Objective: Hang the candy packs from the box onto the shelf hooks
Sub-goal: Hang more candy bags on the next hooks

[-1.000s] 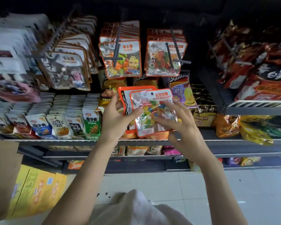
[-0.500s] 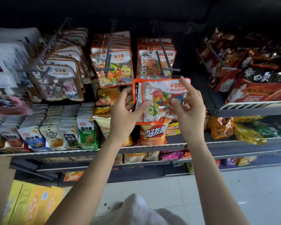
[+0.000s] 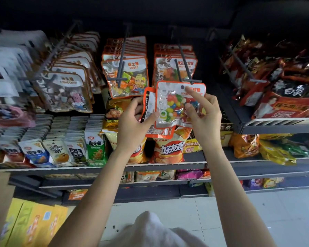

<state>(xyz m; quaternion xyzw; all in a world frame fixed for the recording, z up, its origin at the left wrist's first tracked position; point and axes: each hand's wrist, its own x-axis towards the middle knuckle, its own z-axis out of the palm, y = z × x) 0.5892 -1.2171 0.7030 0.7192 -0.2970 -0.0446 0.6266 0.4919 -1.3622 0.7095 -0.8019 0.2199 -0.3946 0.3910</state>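
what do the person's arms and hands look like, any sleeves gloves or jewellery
Both forearms are bare up to the frame's lower edge: no sleeves show. The left hand and right hand wear no gloves, and no rings, watch or bracelets are visible. Fingernails look short and unpainted. A pale off-white garment shows at the bottom.

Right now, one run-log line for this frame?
left hand: holds spare pack | right hand: lifts jellybean pack | hook: not threaded
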